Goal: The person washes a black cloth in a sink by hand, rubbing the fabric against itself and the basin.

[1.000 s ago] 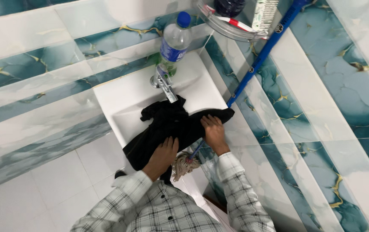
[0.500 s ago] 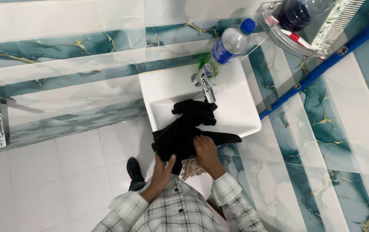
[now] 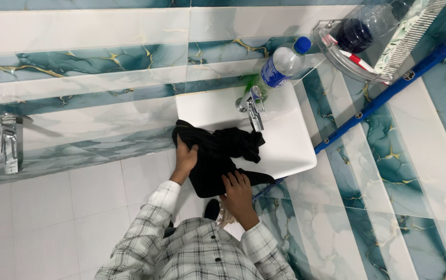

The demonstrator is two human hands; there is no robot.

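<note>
Two hands (image 3: 185,158) (image 3: 238,189) gripping black cloth (image 3: 217,155), folds unclear

clear plastic bottle (image 3: 280,66), blue mop handle (image 3: 389,93), wall tap (image 3: 6,140), corner shelf (image 3: 337,57)

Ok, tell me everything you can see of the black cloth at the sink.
The black cloth looks soft and crumpled, plain with no visible print. It lies bunched over the front rim of the white sink, part in the basin below the chrome tap, part hanging over the edge. The left hand grips its left end; the right hand presses on its lower part.
</note>
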